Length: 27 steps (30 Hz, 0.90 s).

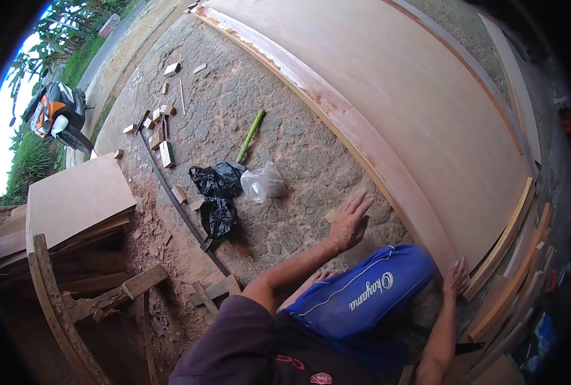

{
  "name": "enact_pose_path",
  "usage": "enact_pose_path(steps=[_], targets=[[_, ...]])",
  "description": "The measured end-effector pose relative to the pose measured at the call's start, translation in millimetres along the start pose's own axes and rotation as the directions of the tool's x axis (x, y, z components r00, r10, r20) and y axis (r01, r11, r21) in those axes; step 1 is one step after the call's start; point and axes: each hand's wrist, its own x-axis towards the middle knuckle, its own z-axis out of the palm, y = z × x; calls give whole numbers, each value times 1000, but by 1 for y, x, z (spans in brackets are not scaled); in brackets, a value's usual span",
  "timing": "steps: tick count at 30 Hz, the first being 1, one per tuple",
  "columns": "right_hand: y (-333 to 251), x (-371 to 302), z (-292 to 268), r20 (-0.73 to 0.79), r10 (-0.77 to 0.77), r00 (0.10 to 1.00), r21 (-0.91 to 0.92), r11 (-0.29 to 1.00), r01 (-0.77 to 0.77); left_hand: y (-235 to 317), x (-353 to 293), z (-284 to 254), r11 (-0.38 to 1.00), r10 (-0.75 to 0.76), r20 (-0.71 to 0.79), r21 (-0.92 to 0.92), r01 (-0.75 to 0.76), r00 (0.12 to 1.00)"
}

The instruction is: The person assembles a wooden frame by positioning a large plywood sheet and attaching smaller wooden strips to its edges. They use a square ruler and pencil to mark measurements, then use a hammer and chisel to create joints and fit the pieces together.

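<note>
My left hand [351, 220] hovers over the stony ground, its fingers stretched out and nothing in it. Just beyond it runs the long pale wooden strip [388, 154] along the near edge of a large plywood panel [420, 90]. With fingers extended, my right hand [454, 279] lies at the panel's near corner, seeming to touch the surface. Between my arms, my knee in blue shorts [369, 289] rises close to the strip. A bare foot [311, 282] shows partly behind my left forearm.
Black plastic bags [218, 183], a clear plastic bag [264, 182] and a green stick [251, 136] lie on the ground. Beyond them are scattered wood blocks [166, 154]. Stacked boards [77, 199] stand left, timber strips [516, 276] right. A motorbike [57, 112] is parked far left.
</note>
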Motion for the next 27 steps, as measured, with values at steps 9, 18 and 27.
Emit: enact_pose_path(steps=[9,18,27], targets=[[-17,-33,-7,-115,-75,990,29,996,79,-192,-18,-189,816,-364,-541,207,540,758],[29,-125,-25,-320,-26,947,376,914,153,-332,-1,-216,651,-636,-77,480,588,768],[135,-209,18,-127,423,897,557,779,-289,-362,17,-223,685,-525,22,605,407,851]])
